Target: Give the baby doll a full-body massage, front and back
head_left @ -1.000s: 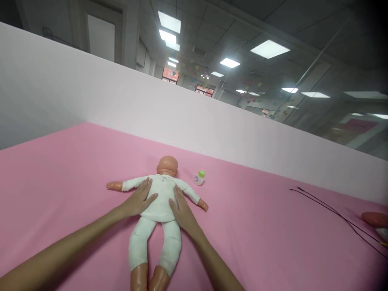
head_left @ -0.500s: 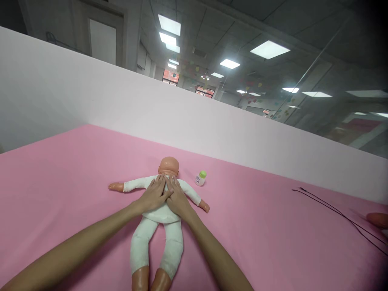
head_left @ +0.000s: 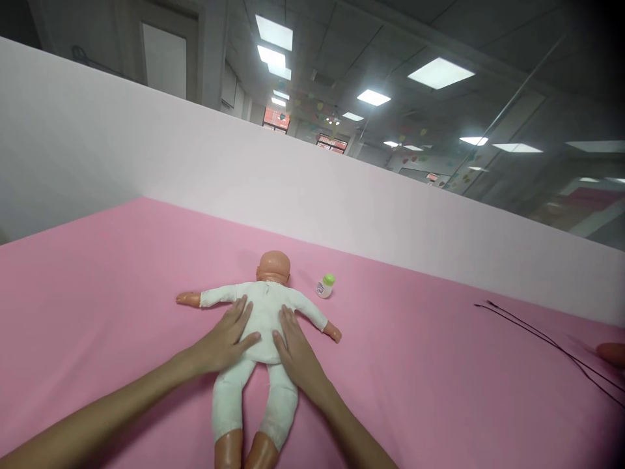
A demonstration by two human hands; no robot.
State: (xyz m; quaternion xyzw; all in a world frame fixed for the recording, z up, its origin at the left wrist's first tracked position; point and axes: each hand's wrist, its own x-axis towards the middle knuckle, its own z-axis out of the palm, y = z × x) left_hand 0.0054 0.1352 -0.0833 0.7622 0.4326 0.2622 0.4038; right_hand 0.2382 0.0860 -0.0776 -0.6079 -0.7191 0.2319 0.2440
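A baby doll [head_left: 266,319] with a white cloth body lies face down on the pink surface, its head toward the white wall and its arms spread. My left hand [head_left: 227,339] rests on the left side of the doll's back, fingers stretched out and thumb pointing inward. On the right side of the back lies my right hand [head_left: 297,345], also flat with its fingers extended. Bare cloth shows between the two hands. A small bottle [head_left: 325,286] with a green cap stands beyond the doll's right-hand arm, apart from both hands.
The pink surface [head_left: 415,365] spreads to both sides and meets a low white wall [head_left: 303,189] at the back. Thin black cables [head_left: 551,342] lie at the right, near a partly visible orange-brown object [head_left: 611,354]. Above the wall is glass with ceiling lights behind.
My hands were together at the middle of the doll's upper back. They have slid apart and downward to its two sides. The doll and bottle have stayed put.
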